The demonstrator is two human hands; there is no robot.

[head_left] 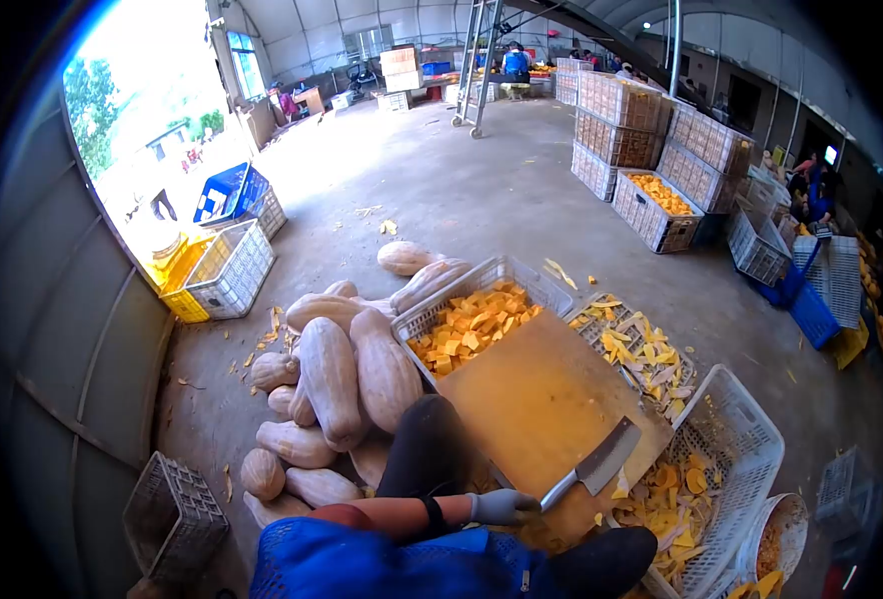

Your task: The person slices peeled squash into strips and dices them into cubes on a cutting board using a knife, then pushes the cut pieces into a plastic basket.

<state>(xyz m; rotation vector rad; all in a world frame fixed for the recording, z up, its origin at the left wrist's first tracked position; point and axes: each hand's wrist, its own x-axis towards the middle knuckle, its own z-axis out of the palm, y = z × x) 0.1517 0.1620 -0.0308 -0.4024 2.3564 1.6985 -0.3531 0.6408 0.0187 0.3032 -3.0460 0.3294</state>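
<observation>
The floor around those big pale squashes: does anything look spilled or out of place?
Yes, slightly: orange scraps lie loose on the floor beside the squashes, and a yellow piece lies beyond them. They look stray because other peelings are collected in a white crate. I see nothing clearly damaged.

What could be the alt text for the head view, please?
A gloved left hand is close to the handle of a cleaver lying on a board, with whole squashes, a crate of orange chunks and peelings around.
</observation>
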